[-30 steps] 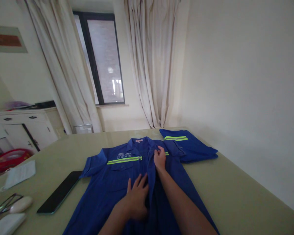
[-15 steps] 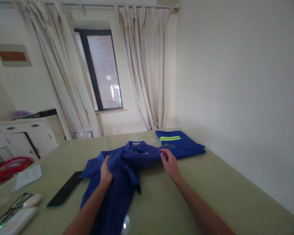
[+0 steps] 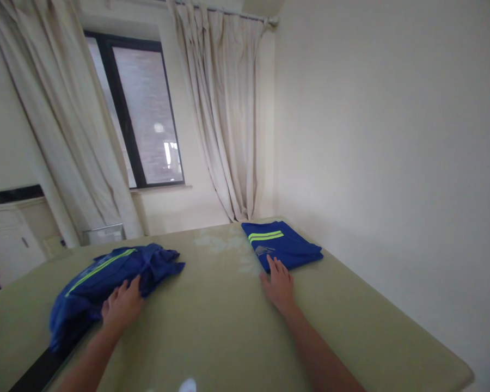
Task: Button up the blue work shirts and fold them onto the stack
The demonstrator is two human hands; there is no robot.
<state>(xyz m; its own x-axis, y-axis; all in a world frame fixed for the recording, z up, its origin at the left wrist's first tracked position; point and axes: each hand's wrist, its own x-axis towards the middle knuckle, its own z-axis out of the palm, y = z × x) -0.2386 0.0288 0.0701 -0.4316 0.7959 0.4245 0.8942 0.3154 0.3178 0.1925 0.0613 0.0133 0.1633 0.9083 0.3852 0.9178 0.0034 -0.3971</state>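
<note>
A crumpled blue garment (image 3: 106,277) with a yellow-green stripe lies at the left of the table. Against its near side rests my left hand (image 3: 122,304), fingers apart and spread over the cloth. On the right, a folded blue garment (image 3: 289,247) with two yellow-green stripes and a grey print lies flat near the table's far corner. My right hand (image 3: 278,283) is open at its near left edge, fingertips at the print.
The pale green table (image 3: 212,321) runs up to the wall on the right. A dark phone (image 3: 38,370) lies partly under the crumpled garment. Behind stand a white cabinet (image 3: 12,234), cream curtains (image 3: 224,109) and a window (image 3: 147,109).
The unfolded blue garment has moved left and now lies bunched, striped side showing. My left hand has shifted left with it; my right hand has come to the folded garment. The view has turned right.
</note>
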